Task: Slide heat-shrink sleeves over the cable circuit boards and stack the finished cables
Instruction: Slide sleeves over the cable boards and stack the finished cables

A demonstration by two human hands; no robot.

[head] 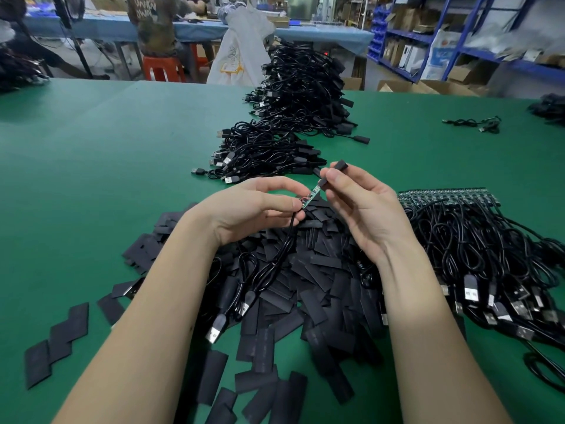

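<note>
1. Head view: the circuit board [310,197] is held in the air above the pile of loose sleeves [305,270] at the near middle of the green desk [91,148]
2. Left hand [256,206] pinches the board's near end, where the cable [284,240] joins; the cable hangs slack to its USB plug [215,328]
3. Right hand [360,203] is clamped with thumb and forefinger on one sleeve [333,174], its lower mouth touching the board's far tip
4. Judgement: board light, stiff and likely fragile at the solder joints, so hold by the edges; sleeve soft and flattened, best squeezed on its creases to open the mouth
5. Both forearms reach in from the near edge, the hands close together
6. Finished cables [293,102] lie stacked far; unsleeved cables [474,234] lie right
</note>
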